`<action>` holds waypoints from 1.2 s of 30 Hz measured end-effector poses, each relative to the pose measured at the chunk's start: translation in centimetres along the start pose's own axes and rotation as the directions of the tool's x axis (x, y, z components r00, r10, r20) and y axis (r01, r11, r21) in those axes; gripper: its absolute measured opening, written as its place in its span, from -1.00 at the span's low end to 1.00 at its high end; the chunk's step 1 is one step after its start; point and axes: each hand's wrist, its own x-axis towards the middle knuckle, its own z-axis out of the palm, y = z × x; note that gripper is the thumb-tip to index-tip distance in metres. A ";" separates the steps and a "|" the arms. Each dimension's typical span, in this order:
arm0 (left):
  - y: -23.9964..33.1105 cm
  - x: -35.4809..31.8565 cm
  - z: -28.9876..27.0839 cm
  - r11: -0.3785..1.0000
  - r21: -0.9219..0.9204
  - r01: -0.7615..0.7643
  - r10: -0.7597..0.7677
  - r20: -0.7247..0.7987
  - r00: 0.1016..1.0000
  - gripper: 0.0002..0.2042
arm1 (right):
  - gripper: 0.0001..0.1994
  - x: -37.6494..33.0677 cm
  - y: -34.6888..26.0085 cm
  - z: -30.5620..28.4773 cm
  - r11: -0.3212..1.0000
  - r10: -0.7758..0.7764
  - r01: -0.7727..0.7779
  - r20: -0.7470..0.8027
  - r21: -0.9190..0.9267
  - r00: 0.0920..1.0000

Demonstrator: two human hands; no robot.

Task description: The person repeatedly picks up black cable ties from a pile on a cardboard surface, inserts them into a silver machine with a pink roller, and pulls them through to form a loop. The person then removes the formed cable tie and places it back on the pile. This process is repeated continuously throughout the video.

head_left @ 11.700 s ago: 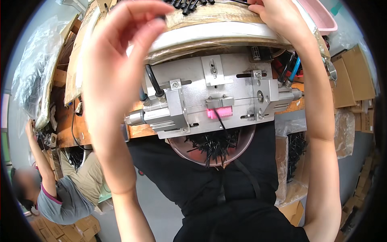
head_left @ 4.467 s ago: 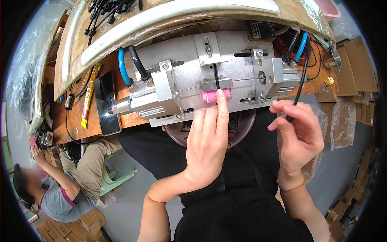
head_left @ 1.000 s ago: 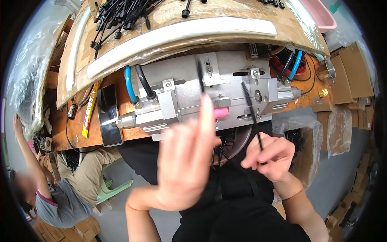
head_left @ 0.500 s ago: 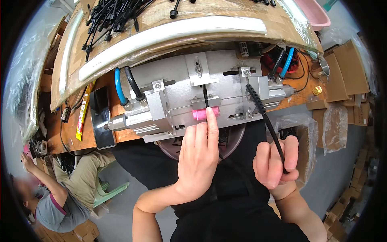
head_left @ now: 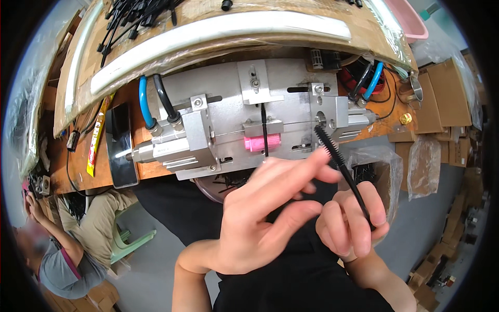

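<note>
My right hand point(head_left: 353, 221) is closed around the lower end of a black mascara-style brush wand point(head_left: 349, 178), whose bristled tip points up toward the right clamp. Beside it, my left hand point(head_left: 267, 216) has its fingers stretched and its thumb apart, the fingertips near the bristles; touching or just apart, I cannot tell. Beyond the hands, a second thin black wand point(head_left: 264, 122) rests across a small metal block and a pink piece point(head_left: 255, 143) in the middle of the metal fixture point(head_left: 228, 86).
Pneumatic cylinders flank the fixture, with blue hoses point(head_left: 144, 104) and black ones. Behind stands a cardboard-covered ledge point(head_left: 208, 44) with a pile of black wands point(head_left: 138, 18). A dark phone point(head_left: 122, 148) lies left. Another person point(head_left: 78, 260) sits at far left; cardboard boxes stand right.
My left hand has left the pink piece, where its index finger was pressing, and moved right toward the brush wand, its fingers spreading. My right hand still holds the wand.
</note>
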 end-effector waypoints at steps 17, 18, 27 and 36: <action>1.9 -0.1 0.8 0.669 -0.646 0.367 -0.399 0.104 0.911 -0.78 | -0.78 -0.7 0.7 -0.9 0.926 -0.037 0.117 0.225 -0.358 0.974; 1.9 -0.1 0.8 0.669 -0.646 0.368 -0.401 0.103 0.910 -0.78 | -0.78 -0.8 0.6 -0.9 0.922 -0.035 0.116 0.219 -0.369 0.975; 1.6 -0.2 1.0 0.648 -0.662 0.377 -0.409 0.115 0.905 -0.79 | -0.76 -1.1 0.5 -0.8 0.877 -0.022 0.120 0.212 -0.465 0.977; 1.7 -0.1 1.3 0.592 -0.712 0.378 -0.452 0.094 0.887 -0.77 | -0.73 -0.8 -0.8 0.0 0.709 0.034 0.120 0.204 -0.695 0.978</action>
